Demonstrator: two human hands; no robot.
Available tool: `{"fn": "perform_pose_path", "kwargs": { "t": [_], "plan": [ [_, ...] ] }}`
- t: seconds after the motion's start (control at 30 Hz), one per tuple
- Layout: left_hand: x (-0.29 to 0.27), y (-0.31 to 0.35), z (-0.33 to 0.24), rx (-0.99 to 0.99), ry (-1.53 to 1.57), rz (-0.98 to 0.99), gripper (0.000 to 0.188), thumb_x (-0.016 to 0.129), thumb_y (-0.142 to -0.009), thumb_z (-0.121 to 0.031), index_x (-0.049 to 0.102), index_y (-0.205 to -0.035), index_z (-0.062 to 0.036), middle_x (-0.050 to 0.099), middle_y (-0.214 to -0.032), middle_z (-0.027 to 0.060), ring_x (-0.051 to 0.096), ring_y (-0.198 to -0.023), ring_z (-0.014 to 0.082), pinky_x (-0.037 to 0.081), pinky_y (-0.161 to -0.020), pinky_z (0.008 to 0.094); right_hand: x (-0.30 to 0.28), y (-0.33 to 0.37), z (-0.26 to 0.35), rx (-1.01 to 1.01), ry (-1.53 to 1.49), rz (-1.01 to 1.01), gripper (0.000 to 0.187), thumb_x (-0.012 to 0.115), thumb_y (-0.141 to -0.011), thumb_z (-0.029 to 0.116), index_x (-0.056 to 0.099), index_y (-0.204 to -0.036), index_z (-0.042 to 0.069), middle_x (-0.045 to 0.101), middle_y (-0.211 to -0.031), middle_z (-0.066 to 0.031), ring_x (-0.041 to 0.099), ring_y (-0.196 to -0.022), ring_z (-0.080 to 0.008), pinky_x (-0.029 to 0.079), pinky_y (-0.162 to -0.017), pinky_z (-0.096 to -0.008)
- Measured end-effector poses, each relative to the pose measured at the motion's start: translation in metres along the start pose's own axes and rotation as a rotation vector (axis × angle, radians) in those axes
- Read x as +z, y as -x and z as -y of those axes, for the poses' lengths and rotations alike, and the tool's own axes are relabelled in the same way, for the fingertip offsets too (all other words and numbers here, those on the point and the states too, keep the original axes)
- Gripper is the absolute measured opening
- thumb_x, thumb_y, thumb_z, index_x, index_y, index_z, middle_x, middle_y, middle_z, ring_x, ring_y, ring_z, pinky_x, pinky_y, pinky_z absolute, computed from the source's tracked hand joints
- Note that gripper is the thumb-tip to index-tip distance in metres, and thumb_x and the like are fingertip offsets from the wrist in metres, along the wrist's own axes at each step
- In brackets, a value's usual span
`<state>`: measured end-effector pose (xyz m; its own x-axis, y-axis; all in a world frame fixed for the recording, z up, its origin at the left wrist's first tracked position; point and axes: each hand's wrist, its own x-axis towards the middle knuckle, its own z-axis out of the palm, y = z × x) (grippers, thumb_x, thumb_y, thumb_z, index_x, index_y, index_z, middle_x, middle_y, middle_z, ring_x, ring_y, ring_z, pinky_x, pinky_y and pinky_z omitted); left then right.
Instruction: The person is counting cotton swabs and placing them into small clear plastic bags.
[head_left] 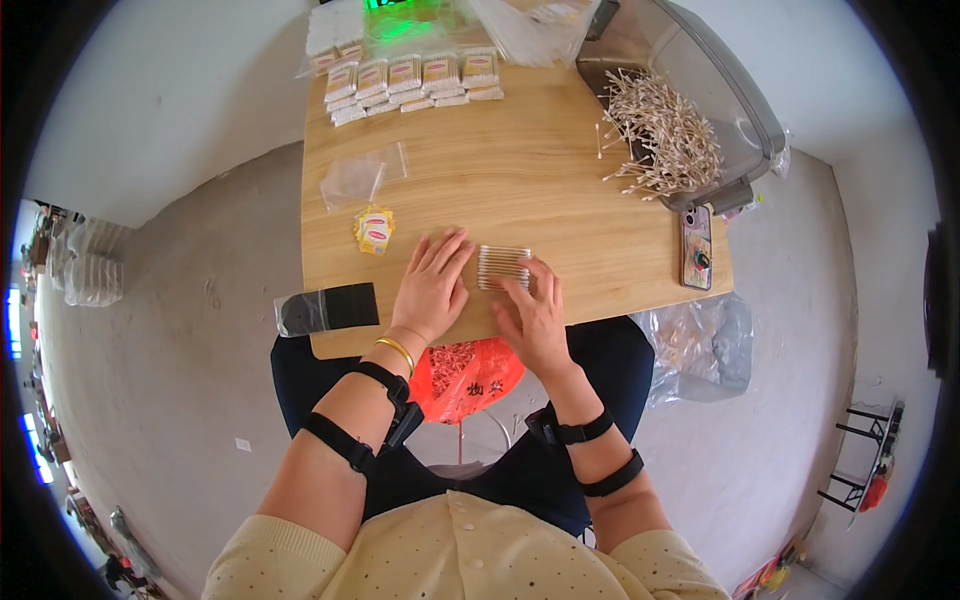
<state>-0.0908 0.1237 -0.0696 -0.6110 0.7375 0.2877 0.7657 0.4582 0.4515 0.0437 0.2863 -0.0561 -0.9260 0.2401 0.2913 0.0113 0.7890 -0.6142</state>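
So the little row of cotton swabs (497, 264) is lying flat on the wooden table (480, 170), pretty much between the two hands. Left hand (431, 288) is palm down just left of it, fingers out flat and nothing pinched. Right hand (537, 315) is loosely spread, thumb apart, fingertips over the row's right end; can't really tell if they're pressing. Yellow-and-white cards (375, 231) sit off left, grey bin (738, 105) of loose swabs far right.
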Motion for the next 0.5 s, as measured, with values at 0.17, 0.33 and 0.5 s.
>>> {"fn": "perform_pose_path", "kwargs": {
  "t": [0.17,0.33,0.5],
  "plan": [
    [0.0011,0.0002,0.0016,0.008,-0.026,0.002,0.053,0.057,-0.087,-0.009,0.057,-0.14,-0.0051,0.05,-0.153,0.0119,0.043,-0.146,0.0289,0.031,-0.124,0.052,0.0014,-0.0061,-0.0013,0.001,0.024,-0.013,0.041,0.075,-0.084,0.015,0.067,-0.124,0.011,0.047,-0.141,-0.0197,0.042,-0.137,-0.0447,0.038,-0.114,-0.0544],
    [-0.0003,0.0004,0.0006,0.005,-0.025,0.01,0.054,0.057,-0.086,-0.009,0.057,-0.14,-0.0055,0.049,-0.153,0.0116,0.043,-0.146,0.0289,0.031,-0.124,0.052,0.0018,-0.0064,-0.0014,-0.007,0.028,-0.015,0.039,0.074,-0.085,0.016,0.067,-0.123,0.01,0.047,-0.141,-0.019,0.042,-0.137,-0.0443,0.038,-0.114,-0.0543],
    [-0.0011,-0.0007,-0.0012,0.003,-0.035,0.023,0.055,0.057,-0.086,-0.009,0.056,-0.141,-0.006,0.049,-0.154,0.0114,0.043,-0.146,0.0288,0.031,-0.124,0.0517,0.0033,-0.0103,-0.0036,0.006,0.016,-0.035,0.038,0.074,-0.086,0.016,0.067,-0.124,0.012,0.048,-0.14,-0.0182,0.043,-0.136,-0.0437,0.038,-0.113,-0.0542]
  ]
}}
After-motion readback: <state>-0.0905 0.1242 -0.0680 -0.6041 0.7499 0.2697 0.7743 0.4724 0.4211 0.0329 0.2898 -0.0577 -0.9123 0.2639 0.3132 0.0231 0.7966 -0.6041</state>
